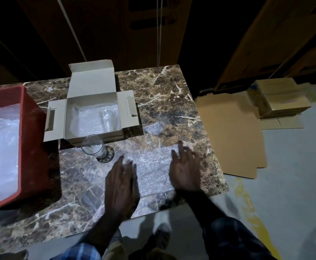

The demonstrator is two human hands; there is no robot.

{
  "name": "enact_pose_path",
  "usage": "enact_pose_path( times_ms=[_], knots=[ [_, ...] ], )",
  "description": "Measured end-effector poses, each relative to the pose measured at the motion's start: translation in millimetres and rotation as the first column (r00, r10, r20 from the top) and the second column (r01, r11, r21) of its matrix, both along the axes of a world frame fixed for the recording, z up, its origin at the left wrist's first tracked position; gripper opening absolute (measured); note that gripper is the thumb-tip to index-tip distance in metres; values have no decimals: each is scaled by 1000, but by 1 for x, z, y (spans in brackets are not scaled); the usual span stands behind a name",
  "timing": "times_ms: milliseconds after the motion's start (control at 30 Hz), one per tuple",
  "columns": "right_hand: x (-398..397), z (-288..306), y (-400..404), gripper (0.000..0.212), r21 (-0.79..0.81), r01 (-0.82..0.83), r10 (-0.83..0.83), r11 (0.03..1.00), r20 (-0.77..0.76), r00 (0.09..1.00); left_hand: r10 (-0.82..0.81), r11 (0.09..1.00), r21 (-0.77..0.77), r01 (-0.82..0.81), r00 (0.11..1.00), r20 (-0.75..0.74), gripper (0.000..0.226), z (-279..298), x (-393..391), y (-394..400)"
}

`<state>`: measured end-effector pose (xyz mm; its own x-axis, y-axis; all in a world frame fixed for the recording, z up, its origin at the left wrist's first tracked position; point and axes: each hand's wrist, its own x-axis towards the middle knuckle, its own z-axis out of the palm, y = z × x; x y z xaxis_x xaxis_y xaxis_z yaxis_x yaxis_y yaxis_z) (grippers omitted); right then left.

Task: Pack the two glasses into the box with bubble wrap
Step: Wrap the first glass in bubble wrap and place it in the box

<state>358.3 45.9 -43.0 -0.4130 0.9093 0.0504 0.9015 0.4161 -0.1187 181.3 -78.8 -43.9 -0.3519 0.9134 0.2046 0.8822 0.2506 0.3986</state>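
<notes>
Two spread hands, left hand (122, 182) and right hand (186, 170), flattening bubble wrap (153, 166) on table (172, 94); likely next, wrapping standing glass (95, 148) for box (92, 113).

Dim room — marble-patterned table (172, 102), pale grey floor (294, 166) with flattened cardboard (228, 132), dark wooden panels (116, 30) behind.

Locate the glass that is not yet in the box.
In the head view, the glass stands upright on the marble table, just in front of the open box, left of the left hand.
</notes>
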Motion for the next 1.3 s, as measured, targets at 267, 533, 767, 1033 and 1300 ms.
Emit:
enact_pose_path(
  times_ms=[267, 533, 767, 1033, 1300],
  knots=[
    [-21, -43, -31, 58, -187, -257, 248, 948, -71, 966, -186, 951, -254, 175, 982, -21, 56, -38, 9, 10],
    [52, -37, 2, 80, -223, 5, 5, 975, 44, 999, -85, 939, -338, 69, 996, -32, 72, -39, -19, -8],
    [23, -34, -28, 75, -181, -243, 232, 953, -84, 969, -321, 918, -275, 286, 943, -88, 71, -29, -7, -13],
    [37, -44, -32, 74, -127, -113, 105, 986, -63, 992, -408, 870, -335, 361, 910, -79, 79, -39, -9, -28],
    [51, -44, -50, 37, 65, -444, 444, 893, -275, 853, -476, 877, -190, 442, 855, -207, 67, -34, -23, -32]
  ],
)
